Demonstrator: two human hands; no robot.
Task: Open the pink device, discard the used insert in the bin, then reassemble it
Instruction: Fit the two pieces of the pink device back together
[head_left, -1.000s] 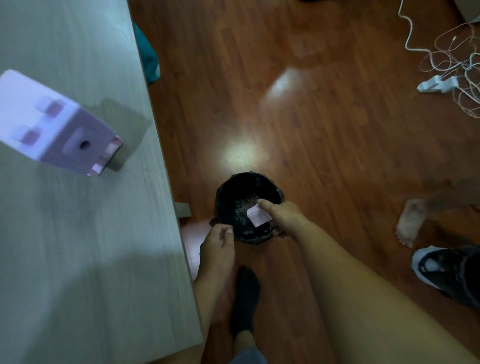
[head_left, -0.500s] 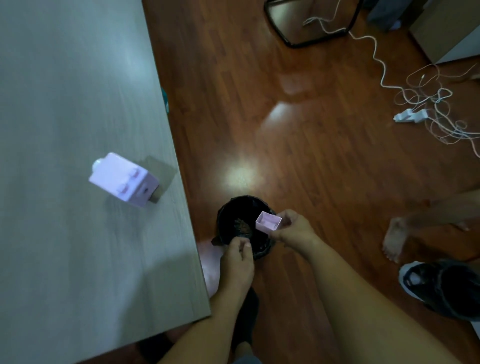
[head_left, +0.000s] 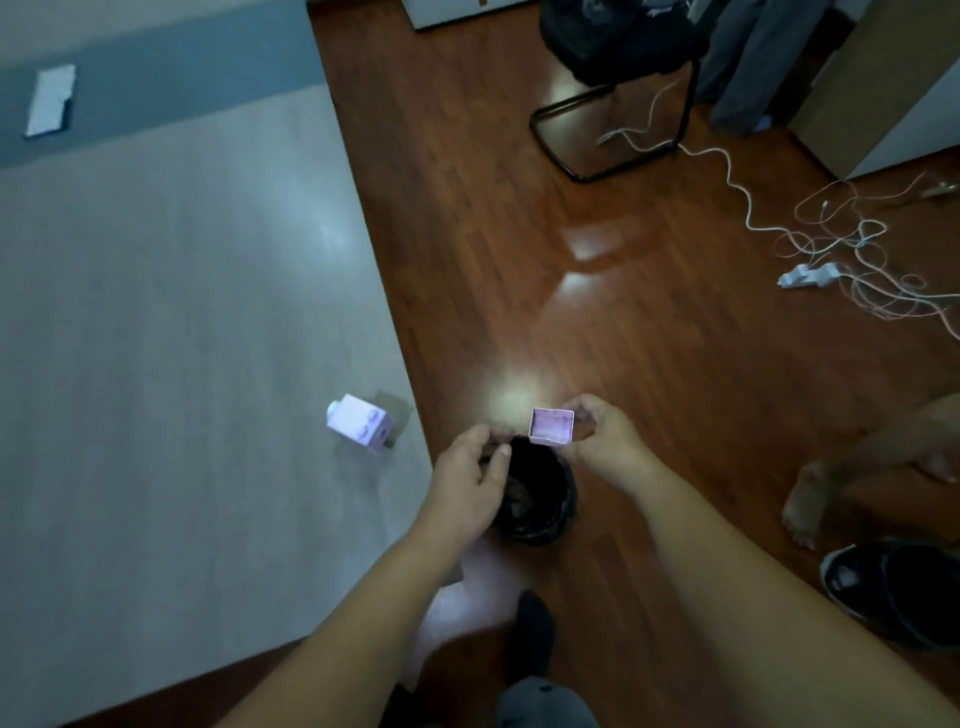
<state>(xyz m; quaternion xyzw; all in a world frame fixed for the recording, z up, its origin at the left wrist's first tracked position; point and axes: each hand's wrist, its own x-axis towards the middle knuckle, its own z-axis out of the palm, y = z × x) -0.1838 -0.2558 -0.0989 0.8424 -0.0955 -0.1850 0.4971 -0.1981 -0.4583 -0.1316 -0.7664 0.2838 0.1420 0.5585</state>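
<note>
My right hand (head_left: 602, 441) holds a small pink open tray (head_left: 551, 426), its hollow side facing me, just above the far rim of the black bin (head_left: 540, 499) on the floor. The tray looks empty inside. My left hand (head_left: 467, 483) hovers over the bin's left rim with fingers loosely curled and nothing visible in it. The pink device body (head_left: 358, 422) lies on its side near the right edge of the grey table (head_left: 182, 364), left of both hands.
Another person's bare foot (head_left: 810, 501) and a black shoe (head_left: 893, 587) are on the wooden floor at right. White cables and a power strip (head_left: 810, 273) lie at far right. A black chair frame (head_left: 613, 135) stands behind. A white card (head_left: 49, 98) lies on the table's far side.
The view has risen away from the bin. My right hand lifted the pink tray up from inside the bin and turned its hollow side toward me. My left hand came off the rim.
</note>
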